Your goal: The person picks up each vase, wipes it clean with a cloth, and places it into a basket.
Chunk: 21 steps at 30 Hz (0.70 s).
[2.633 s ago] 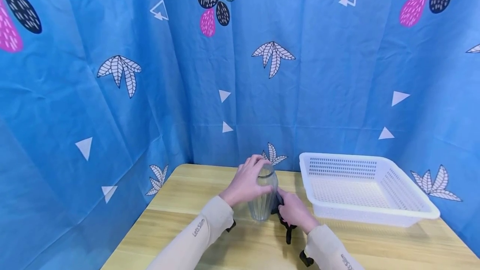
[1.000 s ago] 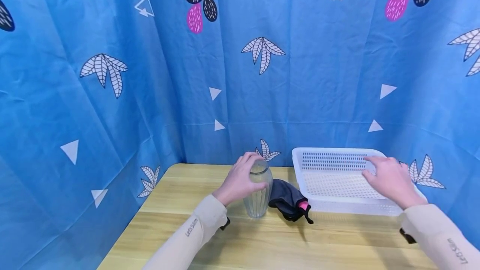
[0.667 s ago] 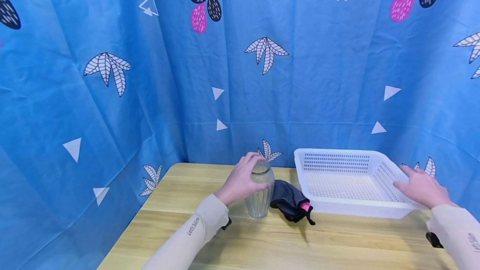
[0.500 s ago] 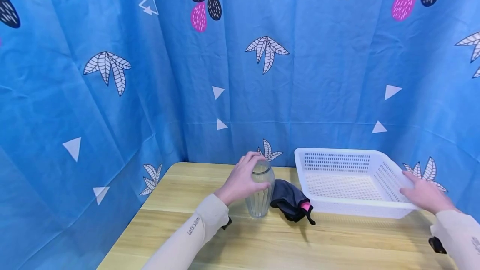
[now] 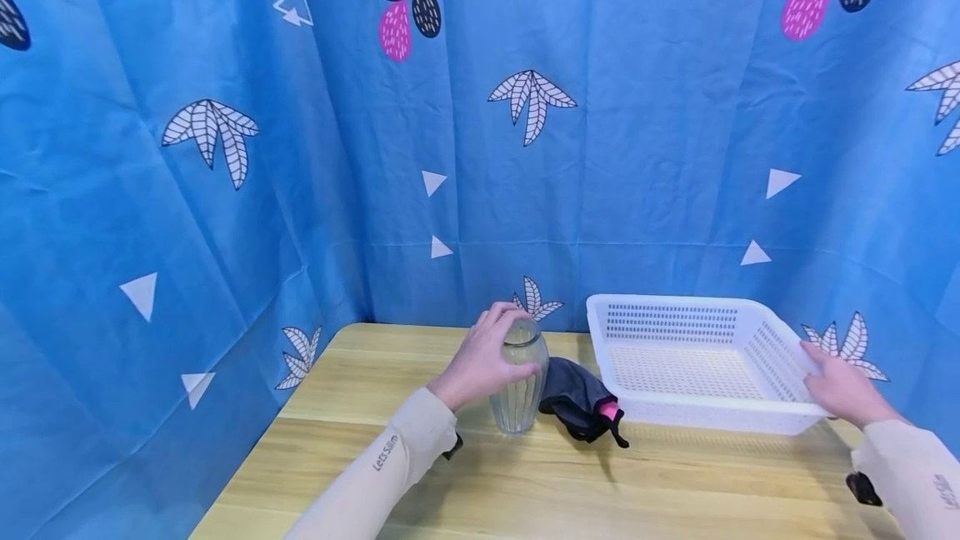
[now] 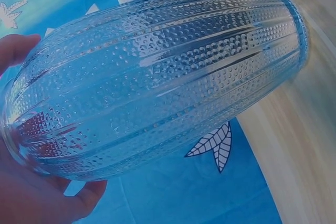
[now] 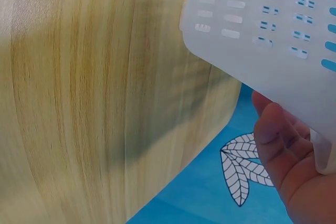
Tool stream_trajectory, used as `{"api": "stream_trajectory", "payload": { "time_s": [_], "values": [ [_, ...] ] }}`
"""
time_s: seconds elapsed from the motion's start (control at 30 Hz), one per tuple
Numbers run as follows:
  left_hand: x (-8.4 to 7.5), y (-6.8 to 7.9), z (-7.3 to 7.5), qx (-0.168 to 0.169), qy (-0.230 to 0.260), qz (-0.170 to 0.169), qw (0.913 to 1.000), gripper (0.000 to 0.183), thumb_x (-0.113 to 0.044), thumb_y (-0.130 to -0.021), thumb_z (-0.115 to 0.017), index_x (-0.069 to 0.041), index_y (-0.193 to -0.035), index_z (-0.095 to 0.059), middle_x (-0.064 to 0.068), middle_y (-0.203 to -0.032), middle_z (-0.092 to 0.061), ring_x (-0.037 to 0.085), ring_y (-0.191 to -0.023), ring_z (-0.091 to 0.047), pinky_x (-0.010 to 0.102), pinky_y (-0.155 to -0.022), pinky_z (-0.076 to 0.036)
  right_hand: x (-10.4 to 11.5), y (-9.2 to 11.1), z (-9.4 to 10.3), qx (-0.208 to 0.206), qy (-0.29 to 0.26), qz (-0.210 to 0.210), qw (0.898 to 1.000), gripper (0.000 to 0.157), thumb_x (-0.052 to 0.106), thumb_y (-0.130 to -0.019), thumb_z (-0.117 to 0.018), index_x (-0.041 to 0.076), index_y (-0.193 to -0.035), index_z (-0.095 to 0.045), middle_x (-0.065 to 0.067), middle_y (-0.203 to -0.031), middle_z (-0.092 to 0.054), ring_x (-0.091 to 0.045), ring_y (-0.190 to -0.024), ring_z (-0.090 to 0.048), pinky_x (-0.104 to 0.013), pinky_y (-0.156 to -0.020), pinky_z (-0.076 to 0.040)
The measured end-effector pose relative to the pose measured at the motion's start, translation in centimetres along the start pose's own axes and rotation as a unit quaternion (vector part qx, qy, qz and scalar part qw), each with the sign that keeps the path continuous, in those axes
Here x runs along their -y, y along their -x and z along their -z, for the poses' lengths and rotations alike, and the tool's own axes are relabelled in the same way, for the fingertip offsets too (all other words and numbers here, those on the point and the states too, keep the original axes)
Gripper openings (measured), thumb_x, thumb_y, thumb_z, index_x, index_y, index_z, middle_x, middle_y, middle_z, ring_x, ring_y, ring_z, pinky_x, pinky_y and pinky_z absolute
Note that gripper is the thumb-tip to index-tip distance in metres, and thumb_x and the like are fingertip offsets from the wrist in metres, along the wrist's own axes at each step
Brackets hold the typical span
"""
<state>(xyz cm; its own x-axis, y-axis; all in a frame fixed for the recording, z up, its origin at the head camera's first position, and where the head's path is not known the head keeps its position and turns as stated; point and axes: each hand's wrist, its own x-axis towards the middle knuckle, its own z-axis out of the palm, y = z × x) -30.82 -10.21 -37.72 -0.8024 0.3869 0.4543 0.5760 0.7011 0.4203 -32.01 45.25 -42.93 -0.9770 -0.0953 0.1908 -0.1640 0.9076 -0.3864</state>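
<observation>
A clear ribbed glass vase (image 5: 519, 390) stands upright on the wooden table. My left hand (image 5: 487, 357) grips it near the mouth, thumb on the near side and fingers around the top. Close up in the left wrist view, the vase (image 6: 163, 82) shows a dotted texture between its ribs. Right beside it lies a dark grey cloth item (image 5: 573, 394) with black edging and a patch of pink. My right hand (image 5: 843, 386) holds the right rim of a white plastic basket (image 5: 720, 413). In the right wrist view, its fingers (image 7: 273, 129) curl at the underside of that rim.
The wooden table (image 5: 360, 457) ends at a blue patterned curtain (image 5: 300, 148) behind and to the left. The basket takes up the table's back right, its near left corner close to the cloth item. Black straps (image 5: 862, 488) sit at the wrists.
My right hand has let go of the dark cloth item and moved right to the basket's right rim. My left hand stays on the vase.
</observation>
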Motion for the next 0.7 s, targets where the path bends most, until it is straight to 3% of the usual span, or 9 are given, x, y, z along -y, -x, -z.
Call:
{"api": "stream_trajectory", "payload": {
  "time_s": [0.17,0.47,0.7],
  "values": [
    [0.04,-0.04,0.16,-0.001,0.007,0.005,1.0,0.072,-0.043,-0.079,-0.083,-0.028,-0.141,-0.049,-0.005,-0.147,-0.041,0.02,-0.138,-0.041,0.05,-0.111,-0.039,0.1,-0.05,-0.41,0.0,-0.022,-0.009,1.0,0.063,0.007,-0.097,-0.042,-0.017,-0.149,-0.017,-0.05,-0.116,-0.051,-0.017,-0.049,-0.05,-0.033,-0.046,-0.045],
    [0.13,-0.12,-0.08,0.006,0.02,0.011,0.9997,0.072,-0.044,-0.08,-0.082,-0.028,-0.141,-0.048,-0.005,-0.149,-0.039,0.02,-0.139,-0.039,0.05,-0.112,-0.039,0.18,0.05,-0.23,0.006,-0.033,-0.026,0.999,0.065,0.006,-0.095,-0.042,-0.016,-0.15,-0.015,-0.053,-0.117,-0.045,-0.02,-0.048,-0.051,-0.034,-0.044,-0.048],
    [0.44,0.08,-0.21,0.014,0.091,0.068,0.9934,0.09,-0.043,-0.077,-0.085,-0.035,-0.151,-0.035,-0.004,-0.154,-0.031,0.022,-0.135,-0.046,0.048,-0.107,-0.045,0.16,0.15,-0.58,0.006,-0.043,-0.026,0.999,0.065,0.007,-0.096,-0.041,-0.015,-0.151,-0.014,-0.052,-0.116,-0.046,-0.019,-0.05,-0.05,-0.035,-0.045,-0.048]
  ]
}}
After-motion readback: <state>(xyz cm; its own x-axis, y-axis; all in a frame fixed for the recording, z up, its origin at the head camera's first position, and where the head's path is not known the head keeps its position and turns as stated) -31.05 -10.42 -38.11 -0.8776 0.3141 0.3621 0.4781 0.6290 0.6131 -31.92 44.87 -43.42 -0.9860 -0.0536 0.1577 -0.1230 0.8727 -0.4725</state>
